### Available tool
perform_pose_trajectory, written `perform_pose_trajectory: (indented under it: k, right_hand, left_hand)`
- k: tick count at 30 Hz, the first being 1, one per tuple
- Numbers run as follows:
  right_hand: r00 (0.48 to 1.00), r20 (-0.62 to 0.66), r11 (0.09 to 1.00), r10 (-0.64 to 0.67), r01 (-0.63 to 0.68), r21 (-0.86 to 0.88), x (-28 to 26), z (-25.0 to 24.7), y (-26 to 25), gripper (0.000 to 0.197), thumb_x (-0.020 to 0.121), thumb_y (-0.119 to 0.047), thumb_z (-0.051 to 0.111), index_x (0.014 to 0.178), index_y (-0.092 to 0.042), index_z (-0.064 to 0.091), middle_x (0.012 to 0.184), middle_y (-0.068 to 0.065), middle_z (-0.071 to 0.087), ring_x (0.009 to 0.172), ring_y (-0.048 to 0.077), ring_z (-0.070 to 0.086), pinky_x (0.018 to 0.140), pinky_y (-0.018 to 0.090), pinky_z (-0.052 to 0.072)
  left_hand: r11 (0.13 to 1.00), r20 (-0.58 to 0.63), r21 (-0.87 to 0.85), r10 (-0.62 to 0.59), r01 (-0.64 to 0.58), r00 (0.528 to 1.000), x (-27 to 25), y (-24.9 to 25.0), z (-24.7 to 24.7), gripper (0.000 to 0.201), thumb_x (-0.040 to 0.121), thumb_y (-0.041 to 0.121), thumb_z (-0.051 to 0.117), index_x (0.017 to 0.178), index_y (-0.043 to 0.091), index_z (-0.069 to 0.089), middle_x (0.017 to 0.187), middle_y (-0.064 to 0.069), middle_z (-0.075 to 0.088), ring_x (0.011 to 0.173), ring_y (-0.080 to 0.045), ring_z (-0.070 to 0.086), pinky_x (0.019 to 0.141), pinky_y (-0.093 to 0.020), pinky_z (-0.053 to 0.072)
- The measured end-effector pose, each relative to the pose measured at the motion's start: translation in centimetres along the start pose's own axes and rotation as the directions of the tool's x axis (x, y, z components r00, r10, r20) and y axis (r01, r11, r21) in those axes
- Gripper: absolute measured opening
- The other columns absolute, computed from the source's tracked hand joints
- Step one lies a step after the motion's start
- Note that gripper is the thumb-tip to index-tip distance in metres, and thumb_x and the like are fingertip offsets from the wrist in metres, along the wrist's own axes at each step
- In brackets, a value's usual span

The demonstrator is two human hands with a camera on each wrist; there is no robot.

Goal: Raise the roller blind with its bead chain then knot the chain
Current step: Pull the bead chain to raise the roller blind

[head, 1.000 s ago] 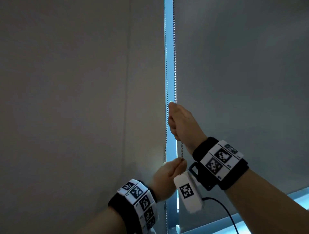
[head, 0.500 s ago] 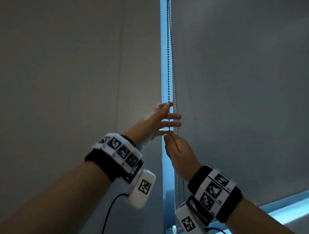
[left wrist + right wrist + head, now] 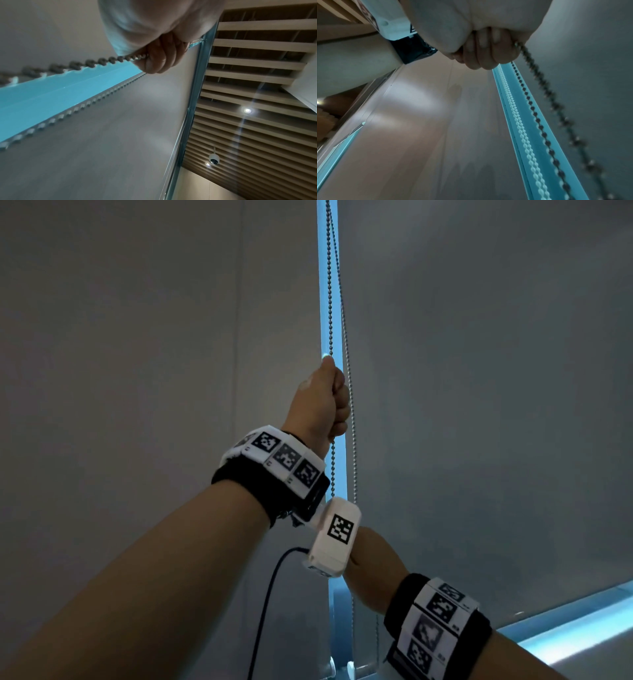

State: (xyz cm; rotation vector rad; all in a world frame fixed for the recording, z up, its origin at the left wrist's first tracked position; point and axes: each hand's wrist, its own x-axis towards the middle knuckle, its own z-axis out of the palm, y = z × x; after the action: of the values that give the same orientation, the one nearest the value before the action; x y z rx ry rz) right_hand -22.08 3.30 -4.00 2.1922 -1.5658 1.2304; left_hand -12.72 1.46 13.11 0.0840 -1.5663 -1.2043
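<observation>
Grey roller blind (image 3: 479,371); beaded metal chain (image 3: 329,285) taut

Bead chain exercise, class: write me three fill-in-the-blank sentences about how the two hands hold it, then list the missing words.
1. The higher grip on the bead chain belongs to the ____ hand.
2. The right hand grips the chain ____ the left wrist camera.
3. Light shows under the roller blind, so it is ____ raised.

Missing words: left; below; partly
</observation>
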Motion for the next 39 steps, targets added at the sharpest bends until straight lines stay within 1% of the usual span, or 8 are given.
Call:
perform_pose_trajectory:
  k: [2, 6, 12, 16, 23, 29, 34, 39]
  right_hand:
    - [1.0, 0.02, 0.999, 0.003, -0.002, -0.047, -0.1, 0.4, 0.7, 0.039, 0.093, -0.039, 0.035, 0.072, -0.011, 0.051, 0.076, 0.015, 0.062, 0.07, 0.028, 0.056, 0.066, 0.039, 0.046]
    - [0.999, -0.005, 0.997, -0.031, 0.032, 0.07, 0.2, 0.2, 0.4, 0.053, 0.078, -0.052, 0.022, 0.075, -0.009, 0.054, 0.08, 0.013, 0.063, 0.074, 0.024, 0.057, 0.073, 0.041, 0.047]
    - [0.961, -0.243, 0.862, 0.129, 0.013, 0.507, 2.8, -2.2, -0.6, 0.034, 0.084, -0.049, 0.043, 0.086, -0.02, 0.06, 0.069, -0.009, 0.065, 0.064, 0.003, 0.059, 0.061, 0.016, 0.047]
    - [0.94, -0.312, 0.813, 0.14, 0.07, 0.578, 5.1, -4.0, -1.7, 0.026, 0.084, -0.05, 0.046, 0.096, -0.03, 0.057, 0.078, -0.008, 0.064, 0.072, 0.015, 0.059, 0.071, 0.036, 0.05]
    - [0.968, -0.203, 0.709, 0.15, 0.038, 0.704, 8.2, -6.4, -5.4, 0.028, 0.097, -0.027, 0.044, 0.121, -0.013, 0.045, 0.084, 0.004, 0.059, 0.062, 0.015, 0.058, 0.056, 0.029, 0.053]
    - [0.972, -0.134, 0.711, 0.191, -0.043, 0.702, 8.5, -6.3, -5.9, 0.04, 0.098, -0.036, 0.035, 0.062, -0.018, 0.036, 0.046, -0.006, 0.027, 0.034, 0.005, 0.02, 0.033, 0.016, 0.02]
    - [0.953, -0.281, 0.814, 0.113, 0.074, 0.577, 7.3, -4.3, -4.5, 0.044, 0.099, -0.025, 0.035, 0.056, -0.02, 0.03, 0.046, -0.005, 0.027, 0.039, 0.007, 0.022, 0.04, 0.017, 0.023]
    - [0.953, -0.295, 0.863, 0.072, 0.089, 0.498, 6.2, -1.7, -1.9, 0.037, 0.091, -0.04, 0.038, 0.06, -0.024, 0.051, 0.054, -0.009, 0.049, 0.05, 0.009, 0.046, 0.054, 0.031, 0.04]
  left_hand:
    - [1.0, 0.012, 0.029, 0.008, -0.008, 1.0, -0.2, -0.7, -0.1, 0.043, 0.098, 0.037, 0.029, 0.058, 0.025, 0.019, 0.045, 0.01, 0.018, 0.041, -0.009, 0.01, 0.038, -0.017, 0.011]
    - [0.998, 0.018, 0.057, 0.024, -0.025, 1.0, -0.6, -1.9, -1.0, 0.038, 0.097, 0.032, 0.03, 0.064, 0.024, 0.013, 0.045, 0.01, 0.016, 0.04, -0.009, 0.01, 0.038, -0.017, 0.012]
    - [0.996, 0.0, 0.075, -0.043, 0.043, 0.999, -3.9, -6.4, -1.8, 0.048, 0.097, 0.032, 0.033, 0.051, 0.025, 0.025, 0.042, 0.01, 0.021, 0.036, -0.008, 0.015, 0.042, -0.022, 0.013]
    - [0.983, -0.008, 0.096, -0.159, 0.159, 0.987, -6.9, -10.3, -2.8, 0.049, 0.098, 0.036, 0.036, 0.051, 0.021, 0.039, 0.044, 0.008, 0.028, 0.037, -0.007, 0.021, 0.041, -0.018, 0.015]
    - [0.975, 0.128, 0.192, -0.134, 0.108, 0.983, -8.9, -12.9, -4.6, 0.044, 0.089, 0.044, 0.041, 0.049, 0.026, 0.042, 0.047, 0.011, 0.036, 0.042, -0.012, 0.027, 0.044, -0.024, 0.023]
    - [0.933, 0.267, 0.288, -0.294, 0.215, 0.918, -10.4, -14.0, -6.0, 0.045, 0.076, 0.061, 0.046, 0.071, 0.016, 0.048, 0.057, -0.003, 0.041, 0.05, -0.015, 0.035, 0.045, -0.023, 0.026]
    - [0.923, 0.369, 0.289, -0.35, 0.252, 0.861, -9.8, -13.5, -7.5, 0.077, 0.067, 0.085, 0.022, 0.091, 0.027, 0.066, 0.074, -0.003, 0.062, 0.065, -0.015, 0.056, 0.058, -0.023, 0.041]
    - [0.967, 0.297, 0.111, -0.253, 0.23, 0.921, -6.0, -10.0, -6.8, 0.099, 0.066, 0.086, 0.02, 0.125, 0.014, 0.053, 0.111, -0.017, 0.063, 0.101, -0.025, 0.062, 0.087, -0.038, 0.049]
